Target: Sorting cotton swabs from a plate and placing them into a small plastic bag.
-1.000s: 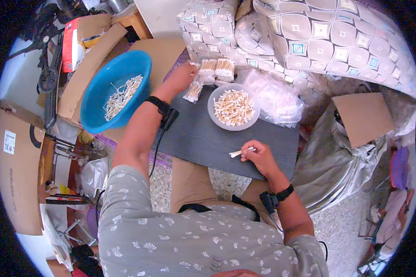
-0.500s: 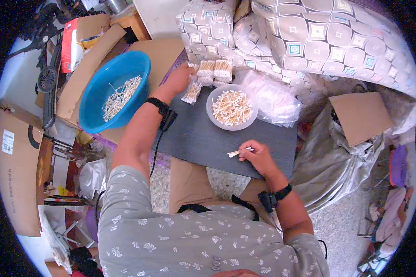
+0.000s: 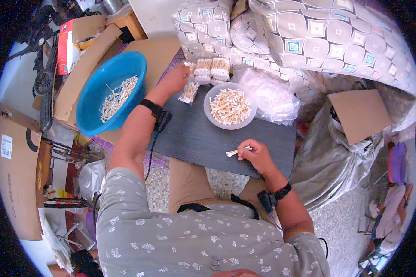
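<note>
My right hand [image 3: 256,156] is closed in a pinch on a few cotton swabs [image 3: 232,153] above the near part of the dark tabletop [image 3: 189,136]. A white bowl [image 3: 209,117] full of loose swabs stands beyond it. At the far left of the table, my left hand [image 3: 175,79] has its fingers closed on a clear pack of cotton swabs [image 3: 190,67], partly hidden by the hand. Stacked swab packs [image 3: 211,67] are just right of those fingers. Nearer me, one more pack [image 3: 188,93] lies on the tabletop.
A large blue basin [image 3: 90,101] with loose swabs stands left of the table on cardboard. Clear plastic bags [image 3: 272,99] lie right of the white bowl. Patterned wrapped bundles [image 3: 319,41] line the back. A cardboard piece [image 3: 359,115] rests on grey cloth at the right.
The whole view has shifted slightly. My left hand stays at the packs at the back, and my right hand keeps its pinch on the swabs.
</note>
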`<state>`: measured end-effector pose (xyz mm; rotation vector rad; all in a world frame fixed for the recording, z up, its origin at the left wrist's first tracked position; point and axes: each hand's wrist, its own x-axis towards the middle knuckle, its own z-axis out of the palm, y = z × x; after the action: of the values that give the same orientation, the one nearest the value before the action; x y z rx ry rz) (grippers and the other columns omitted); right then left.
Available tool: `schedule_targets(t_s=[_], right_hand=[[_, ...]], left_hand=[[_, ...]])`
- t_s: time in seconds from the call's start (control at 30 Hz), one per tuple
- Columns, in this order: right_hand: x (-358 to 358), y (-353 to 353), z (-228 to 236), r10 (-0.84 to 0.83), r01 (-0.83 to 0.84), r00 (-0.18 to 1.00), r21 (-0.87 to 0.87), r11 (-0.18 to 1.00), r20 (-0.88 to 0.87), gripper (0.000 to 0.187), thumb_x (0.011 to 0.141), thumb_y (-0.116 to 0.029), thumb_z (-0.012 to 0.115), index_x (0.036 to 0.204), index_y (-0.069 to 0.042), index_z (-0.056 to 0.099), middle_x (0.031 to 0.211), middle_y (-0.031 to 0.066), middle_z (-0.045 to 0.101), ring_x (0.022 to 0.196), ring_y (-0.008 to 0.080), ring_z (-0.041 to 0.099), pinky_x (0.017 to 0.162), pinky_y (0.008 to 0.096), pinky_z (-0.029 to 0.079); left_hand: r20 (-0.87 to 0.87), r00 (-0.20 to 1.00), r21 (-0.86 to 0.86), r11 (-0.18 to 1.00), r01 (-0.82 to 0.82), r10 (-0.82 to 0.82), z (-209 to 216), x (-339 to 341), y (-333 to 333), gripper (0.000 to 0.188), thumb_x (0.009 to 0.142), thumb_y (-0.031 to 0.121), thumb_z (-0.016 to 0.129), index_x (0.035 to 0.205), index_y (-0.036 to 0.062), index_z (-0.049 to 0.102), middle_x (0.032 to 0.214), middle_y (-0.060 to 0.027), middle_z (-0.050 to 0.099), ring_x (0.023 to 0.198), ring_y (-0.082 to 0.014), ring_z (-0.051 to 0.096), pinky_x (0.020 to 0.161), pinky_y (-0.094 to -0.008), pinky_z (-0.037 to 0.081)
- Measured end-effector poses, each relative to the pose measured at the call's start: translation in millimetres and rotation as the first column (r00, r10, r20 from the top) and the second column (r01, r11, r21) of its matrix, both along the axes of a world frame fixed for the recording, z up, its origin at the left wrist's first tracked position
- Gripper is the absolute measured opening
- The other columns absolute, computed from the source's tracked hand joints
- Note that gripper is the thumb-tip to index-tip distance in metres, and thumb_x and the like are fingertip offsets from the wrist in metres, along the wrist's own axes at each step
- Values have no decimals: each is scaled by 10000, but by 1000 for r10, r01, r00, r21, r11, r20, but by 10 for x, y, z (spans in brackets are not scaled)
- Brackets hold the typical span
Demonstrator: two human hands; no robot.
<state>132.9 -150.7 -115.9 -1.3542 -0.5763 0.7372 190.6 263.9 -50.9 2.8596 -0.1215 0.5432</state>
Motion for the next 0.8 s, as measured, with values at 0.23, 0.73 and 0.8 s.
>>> schedule_targets(t_s=[0.23, 0.73, 0.8], right_hand=[[-41, -19, 15, -29, 33, 997, -58, 998, 74, 53, 889, -65, 616, 921, -24, 611, 802, 35, 634, 718, 97, 608, 661, 239, 503], [-252, -150, 329, -205, 216, 957, -34, 976, 204, 94, 880, -109, 603, 900, -21, 627, 727, 38, 643, 675, 113, 612, 620, 257, 494], [-241, -166, 568, -218, 222, 954, 2, 975, 204, 95, 879, -112, 606, 899, -22, 629, 732, 41, 647, 677, 113, 614, 624, 256, 497]], left_hand=[[-15, 998, -5, 998, 68, -68, 442, -591, -255, 61, 785, 69, 574, 786, 25, 532, 803, -158, 560, 777, -336, 555, 684, -416, 452], [-204, 909, -346, 895, 280, -363, 589, -1649, -1523, 122, 862, 146, 575, 874, 31, 536, 745, -114, 573, 661, -247, 579, 614, -366, 472], [-235, 886, -303, 896, 324, -400, 510, -1654, -1643, 133, 866, 157, 580, 906, 37, 537, 801, -129, 589, 724, -304, 592, 655, -386, 476]])
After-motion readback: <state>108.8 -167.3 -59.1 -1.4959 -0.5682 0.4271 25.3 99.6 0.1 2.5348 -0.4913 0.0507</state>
